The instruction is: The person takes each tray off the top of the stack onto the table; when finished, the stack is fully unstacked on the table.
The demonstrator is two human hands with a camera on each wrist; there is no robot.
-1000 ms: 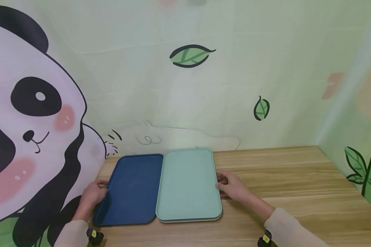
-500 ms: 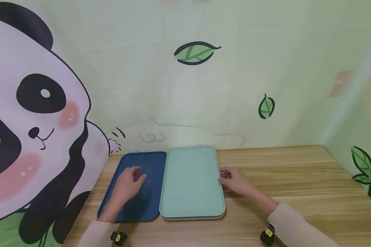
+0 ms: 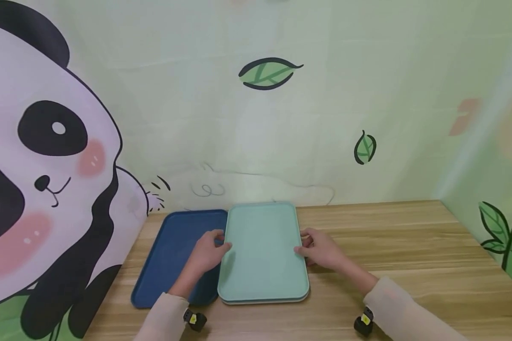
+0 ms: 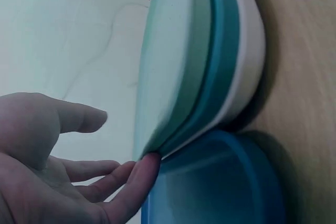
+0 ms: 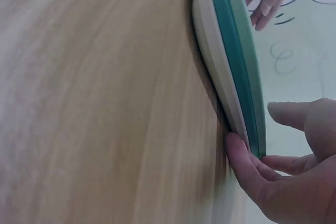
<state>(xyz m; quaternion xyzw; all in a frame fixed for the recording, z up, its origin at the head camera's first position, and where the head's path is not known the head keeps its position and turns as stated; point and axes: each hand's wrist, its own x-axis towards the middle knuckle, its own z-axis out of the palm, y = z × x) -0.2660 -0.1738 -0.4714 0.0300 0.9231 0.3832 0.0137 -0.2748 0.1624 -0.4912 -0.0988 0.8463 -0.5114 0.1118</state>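
A light green tray (image 3: pixel 262 265) tops a stack, with a teal tray (image 4: pixel 226 35) and an off-white tray (image 4: pixel 252 30) showing beneath it in the left wrist view. Reaching over the blue tray (image 3: pixel 166 255), my left hand (image 3: pixel 206 253) touches the stack's left edge with its fingertips. Its thumb is held apart from the rim in the left wrist view. On the opposite side, my right hand (image 3: pixel 324 251) has its fingers against the stack's right edge. The right thumb (image 5: pixel 289 114) hovers over the top tray's rim, spread from the other fingers.
The trays lie on a wooden table (image 3: pixel 392 255). Behind it hangs a pale green backdrop (image 3: pixel 187 94) with a printed panda (image 3: pixel 55 166) at left and leaves. The blue tray sits right alongside the stack's left edge.
My left hand has left the blue tray's left edge and crossed rightward over it to the stack's left edge. My right hand stays at the stack's right edge, its thumb now further over the rim.
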